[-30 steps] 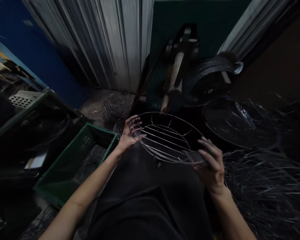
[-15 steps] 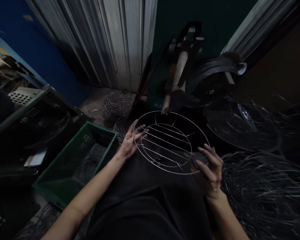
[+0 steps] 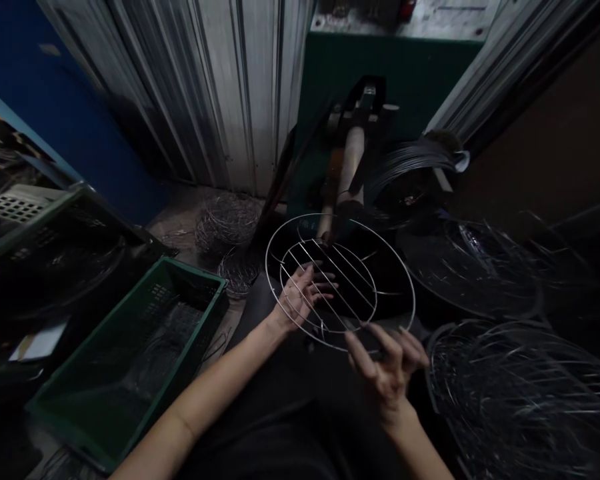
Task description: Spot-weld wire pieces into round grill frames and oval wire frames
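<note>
The right hand's grip [image 3: 390, 367] holds the wire rack [image 3: 415, 287] by the near right part of its outer ring, fingers bent. The left hand's grip [image 3: 300, 293] is released, its fingers spread behind the bars; whether it touches them cannot be told.

Just beyond the rack and both grips, a machine's metal cylinder [image 3: 353, 160] juts from a green panel [image 3: 350, 73], its lower end in line with the far rim; the gap between them is unclear. To the right of the right grip lies a heap of wire [image 3: 520, 393], cut off by the picture's edge, with a wire coil [image 3: 410, 160] farther beyond. Left of the left grip stands a green crate [image 3: 195, 268] with dark wire inside, and tangled wire [image 3: 230, 223] lies on the floor past it.

The bars cross in front of the left fingers, the right thumb is hard to make out, and deep shadow hides what lies under the rack.
</note>
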The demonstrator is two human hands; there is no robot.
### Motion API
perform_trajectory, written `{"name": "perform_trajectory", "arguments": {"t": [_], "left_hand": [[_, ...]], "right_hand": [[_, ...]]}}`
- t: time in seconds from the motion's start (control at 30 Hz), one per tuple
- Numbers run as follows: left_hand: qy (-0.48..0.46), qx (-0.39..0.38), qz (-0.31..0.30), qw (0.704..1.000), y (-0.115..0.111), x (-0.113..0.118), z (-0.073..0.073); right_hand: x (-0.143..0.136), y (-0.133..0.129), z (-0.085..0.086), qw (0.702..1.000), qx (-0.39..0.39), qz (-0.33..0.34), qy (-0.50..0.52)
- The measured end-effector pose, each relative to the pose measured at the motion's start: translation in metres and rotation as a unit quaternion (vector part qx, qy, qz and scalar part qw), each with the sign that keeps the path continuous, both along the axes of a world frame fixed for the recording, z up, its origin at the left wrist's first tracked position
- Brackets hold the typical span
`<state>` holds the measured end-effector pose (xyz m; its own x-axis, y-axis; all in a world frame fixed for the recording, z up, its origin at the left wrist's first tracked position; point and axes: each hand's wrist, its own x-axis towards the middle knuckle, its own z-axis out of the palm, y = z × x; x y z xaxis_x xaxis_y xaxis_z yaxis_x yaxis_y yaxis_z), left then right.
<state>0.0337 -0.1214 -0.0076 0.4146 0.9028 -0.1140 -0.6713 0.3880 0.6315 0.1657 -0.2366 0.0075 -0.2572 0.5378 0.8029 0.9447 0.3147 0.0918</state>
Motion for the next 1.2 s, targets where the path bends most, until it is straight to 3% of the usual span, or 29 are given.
{"name": "perform_trajectory", "arguments": {"t": [0.07,0.13,0.17,0.23,0.3,0.37,0.43,0.53,0.67,0.93,1.07,1.2], "left_hand": [[0.034,0.004,-0.006,0.999,0.006,0.0,-0.003],[0.058,0.011,-0.019,0.998,0.011,-0.002,-0.005],[0.067,0.011,-0.022,0.997,0.015,-0.005,-0.005],[0.081,0.008,-0.018,0.997,0.021,-0.01,-0.005],[0.093,0.006,-0.014,0.996,0.027,-0.015,-0.005],[0.105,0.009,-0.017,0.994,0.029,-0.016,-0.004],[0.118,0.016,-0.022,0.993,0.03,-0.016,-0.004],[0.129,0.029,-0.021,0.991,0.031,-0.017,-0.004],[0.132,0.031,-0.015,0.991,0.033,-0.024,-0.003],[0.123,0.031,-0.004,0.992,0.041,-0.033,0.001],[0.132,0.027,0.015,0.991,0.04,-0.031,0.003],[0.137,0.042,0.071,0.987,0.038,-0.027,0.002]], "right_hand": [[-0.001,-0.013,-0.001,0.999,-0.027,0.033,0.02],[0.01,-0.021,0.005,0.992,-0.039,0.06,0.102],[0.02,-0.019,0.009,0.984,-0.028,0.041,0.171],[0.045,-0.003,0.014,0.94,0.002,-0.074,0.332],[0.069,0.03,0.011,0.885,-0.075,-0.154,0.432],[0.081,0.07,0.002,0.858,-0.215,-0.091,0.458],[0.079,0.109,-0.007,0.823,-0.299,-0.001,0.483],[0.058,0.149,-0.011,0.781,-0.313,0.083,0.534],[0.035,0.168,-0.004,0.792,-0.289,0.095,0.53],[0.025,0.183,0.006,0.816,-0.247,0.083,0.517],[0.03,0.187,0.001,0.795,-0.262,0.087,0.54],[0.044,0.161,-0.01,0.764,-0.313,0.079,0.559]]}}
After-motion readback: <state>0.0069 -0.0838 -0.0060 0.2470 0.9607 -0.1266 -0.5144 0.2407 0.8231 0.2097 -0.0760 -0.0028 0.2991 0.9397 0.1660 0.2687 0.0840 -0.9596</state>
